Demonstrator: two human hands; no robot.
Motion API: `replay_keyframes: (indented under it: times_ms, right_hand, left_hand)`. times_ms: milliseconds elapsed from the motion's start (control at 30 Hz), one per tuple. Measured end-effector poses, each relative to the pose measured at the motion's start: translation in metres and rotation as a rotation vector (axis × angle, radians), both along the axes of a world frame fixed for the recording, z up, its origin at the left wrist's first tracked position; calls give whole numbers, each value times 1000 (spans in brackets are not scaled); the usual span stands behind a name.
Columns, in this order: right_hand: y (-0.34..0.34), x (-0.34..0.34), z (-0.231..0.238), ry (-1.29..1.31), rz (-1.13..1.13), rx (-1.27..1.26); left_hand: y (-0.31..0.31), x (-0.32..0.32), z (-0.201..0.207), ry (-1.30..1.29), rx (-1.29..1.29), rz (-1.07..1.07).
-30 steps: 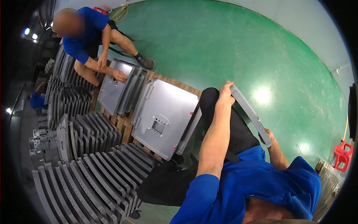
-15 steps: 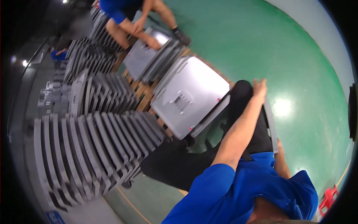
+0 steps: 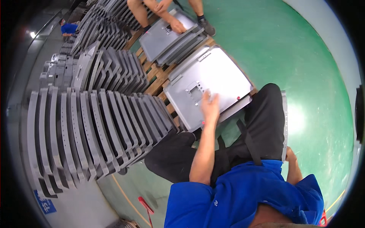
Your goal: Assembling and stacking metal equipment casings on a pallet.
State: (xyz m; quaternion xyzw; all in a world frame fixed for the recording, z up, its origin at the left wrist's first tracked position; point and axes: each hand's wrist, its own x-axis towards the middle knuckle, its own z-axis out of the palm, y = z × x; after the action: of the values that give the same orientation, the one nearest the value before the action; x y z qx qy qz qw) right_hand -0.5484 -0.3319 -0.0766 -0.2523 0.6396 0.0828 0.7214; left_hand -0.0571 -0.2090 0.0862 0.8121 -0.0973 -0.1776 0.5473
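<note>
Grey metal fills most of the head view, the only view here. The clearest change is at the left hand (image 3: 211, 107): a second ago it gripped the far end of the loose grey panel (image 3: 284, 125) on the right; now it has let go and crossed over to the topmost sheet-metal panel (image 3: 224, 78) of the nearer stack. Its fingers are blurred but spread, with nothing in them, close to the rectangular cut-out (image 3: 195, 92). Whether they touch the metal I cannot tell.

That seems to leave the loose panel to the right hand (image 3: 291, 155) alone. This hand looks closed on the panel's near end, though most of its fingers are hidden. The panel stands edge-on along the outside of the black-trousered right leg (image 3: 266, 121), off the pallet.

The nearer stack sits at the near end of the wooden pallet (image 3: 155, 84), whose slats show past the stack's left side and whose right edge meets the green floor (image 3: 304, 64). One red spot (image 3: 238, 98) shows near the top panel's near right edge. Farther along the pallet, a co-worker's hand (image 3: 176, 26) stays over another panel stack (image 3: 161, 38), much as before. Beyond the pallet's left edge stand rows of curved-looking grey panels (image 3: 95, 129).
</note>
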Motion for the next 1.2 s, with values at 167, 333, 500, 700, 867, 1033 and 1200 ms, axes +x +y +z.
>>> replay_keyframes:
  times_ms: [167, 333, 500, 700, 867, 1033, 1200]
  right_hand:
    - [-147, -39, -12, 283, 195, -423]
    - [-256, 189, 125, 67, 559, -928]
    - [-240, 389, 155, -27, 1164, -1151]
    - [-158, 516, 90, 31, 1451, -873]
    - [-154, 515, 35, 109, 1147, -1144]
    - [-145, 513, 76, -3, 1102, -1094]
    - [-99, 532, 182, -273, 1051, -1090]
  left_hand:
    - [110, 82, -81, -274, 804, 467]
    - [189, 73, -139, -17, 705, 521]
    - [166, 61, -139, 21, 515, 496]
    - [173, 62, -149, 30, 523, 590]
    - [154, 68, -149, 132, 616, 617]
    - [175, 69, -154, 176, 549, 698]
    - [214, 88, -183, 200, 420, 643]
